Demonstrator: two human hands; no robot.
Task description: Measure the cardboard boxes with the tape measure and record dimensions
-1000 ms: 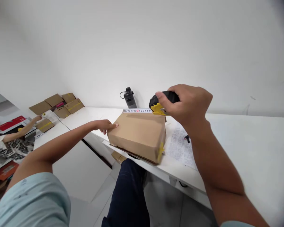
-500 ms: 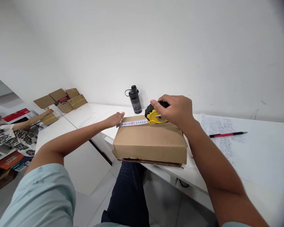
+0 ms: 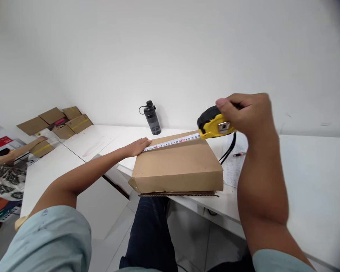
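Observation:
A brown cardboard box (image 3: pixel 175 162) lies on the white table, its near side jutting over the front edge. My right hand (image 3: pixel 248 111) is closed round a yellow and black tape measure (image 3: pixel 215 122), raised just past the box's far right corner. From its case the white blade (image 3: pixel 175 142) runs left across the top of the box, marked with black numbers and red tens. At the far left corner, my left hand (image 3: pixel 138 146) holds the blade's end down against the box; its fingertips partly hide that end. A black strap dangles from the tape measure.
Behind the box, a dark water bottle (image 3: pixel 153 119) stands near the wall. Written paper (image 3: pixel 232 172) and a pen (image 3: pixel 239 154) lie to the right. Several cardboard boxes (image 3: pixel 79 122) sit at the far left, where another person's arm (image 3: pixel 25 149) reaches over the table.
My right hand has moved right and up with the tape measure, drawing out more blade over the box. My left hand stays at the box's left corner. The view has shifted right.

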